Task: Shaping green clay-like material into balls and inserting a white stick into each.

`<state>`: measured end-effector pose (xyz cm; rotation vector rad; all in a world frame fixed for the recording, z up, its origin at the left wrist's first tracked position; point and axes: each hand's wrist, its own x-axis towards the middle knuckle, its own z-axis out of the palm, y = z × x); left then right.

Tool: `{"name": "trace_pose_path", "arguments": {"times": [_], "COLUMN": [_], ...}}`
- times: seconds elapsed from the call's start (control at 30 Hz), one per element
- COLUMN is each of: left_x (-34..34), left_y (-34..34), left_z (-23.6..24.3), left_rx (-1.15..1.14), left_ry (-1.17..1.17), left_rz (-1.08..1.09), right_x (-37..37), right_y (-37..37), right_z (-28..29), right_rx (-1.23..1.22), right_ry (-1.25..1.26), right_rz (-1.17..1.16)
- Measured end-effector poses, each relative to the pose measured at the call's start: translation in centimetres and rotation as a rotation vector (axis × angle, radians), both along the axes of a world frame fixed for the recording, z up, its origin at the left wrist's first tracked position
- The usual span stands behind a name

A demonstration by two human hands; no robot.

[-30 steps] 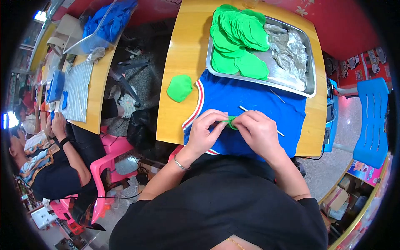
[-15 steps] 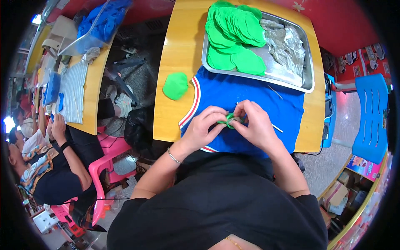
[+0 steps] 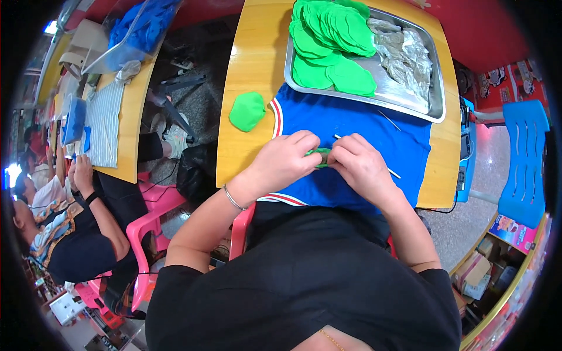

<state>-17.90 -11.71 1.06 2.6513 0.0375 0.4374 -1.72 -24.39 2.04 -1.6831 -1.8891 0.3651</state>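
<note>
Both my hands meet over a blue jersey-like cloth [image 3: 374, 131] with red and white trim. Between my left hand [image 3: 290, 155] and my right hand [image 3: 360, 165] is a small green fabric piece [image 3: 319, 155], with something greyish inside its opening. Fingers of each hand pinch one side of it and hide much of it. A thin white stick [image 3: 394, 174] lies on the cloth, partly beneath my right hand. Farther off rests a thin metal tool [image 3: 389, 120]. One flat green fabric piece [image 3: 247, 111] lies on the table left of the cloth.
At the back, a metal tray [image 3: 389, 99] holds stacked green fabric pieces [image 3: 333, 32] and crumpled silvery-grey material [image 3: 404, 55]. The yellow wooden table [image 3: 234, 167] extends left. A blue chair [image 3: 523, 164] stands at right. Another person [image 3: 82, 240] works at a table on the left.
My fingers have closed in over the green piece, and less of it shows. My left hand is turned more over it. The whole view has shifted slightly.
</note>
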Motion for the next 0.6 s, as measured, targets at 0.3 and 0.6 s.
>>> {"name": "trace_pose_path", "arguments": {"times": [0.3,0.6], "left_x": [-0.2,0.8], "left_y": [0.2,0.3], "left_z": [-0.6,-0.1], "left_rx": [-0.023,0.129], "left_ry": [-0.140,-0.144], "left_rz": [-0.076,-0.037], "right_x": [0.2,0.5], "right_y": [-0.4,-0.3], "right_z": [0.2,0.4], "right_rx": [0.051,0.077], "right_ry": [-0.078,-0.058], "right_rz": [-0.057,-0.023]}}
